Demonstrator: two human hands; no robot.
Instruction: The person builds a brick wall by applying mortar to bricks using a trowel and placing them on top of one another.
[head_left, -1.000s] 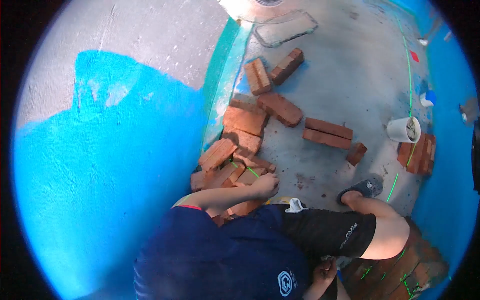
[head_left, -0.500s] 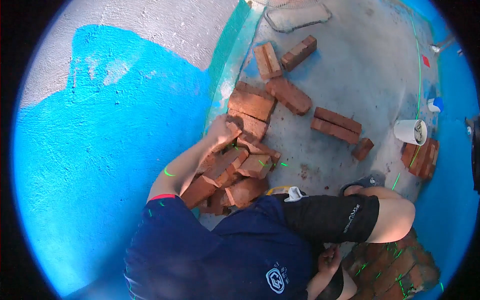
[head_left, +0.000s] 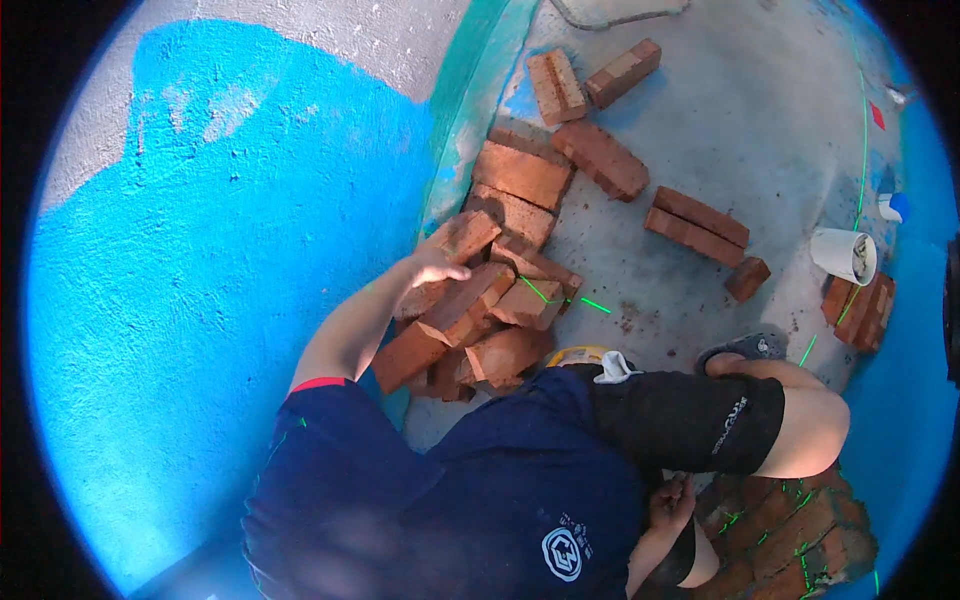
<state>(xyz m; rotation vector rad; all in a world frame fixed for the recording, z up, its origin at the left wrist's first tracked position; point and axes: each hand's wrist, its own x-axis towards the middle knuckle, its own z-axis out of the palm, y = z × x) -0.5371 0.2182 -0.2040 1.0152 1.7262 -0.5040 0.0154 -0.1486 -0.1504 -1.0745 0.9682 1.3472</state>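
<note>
My left hand (head_left: 432, 264) is over a heap of loose red-brown bricks beside the painted wall. Its thumb and fingers are apart, at the near end of a tilted brick (head_left: 468, 238) on top of the heap. Just below the hand, another brick (head_left: 468, 300) leans across the pile, and a shorter brick (head_left: 527, 303) lies to its right. Low in the view, between my legs, my right hand (head_left: 670, 503) has curled fingers. Whatever it may hold is too small and shaded to make out.
The blue and grey wall (head_left: 250, 300) borders the left. Past the heap lie flat bricks (head_left: 525, 172), a pair of bricks (head_left: 697, 225) and a brick piece (head_left: 747, 279). A white bucket (head_left: 840, 254) stands right. Mortared brickwork (head_left: 790, 540) is at lower right.
My left hand has loosened from the brick on top of the heap and drawn back slightly, fingers spreading. My right hand stays low, still curled. The whole view has shifted a little.
</note>
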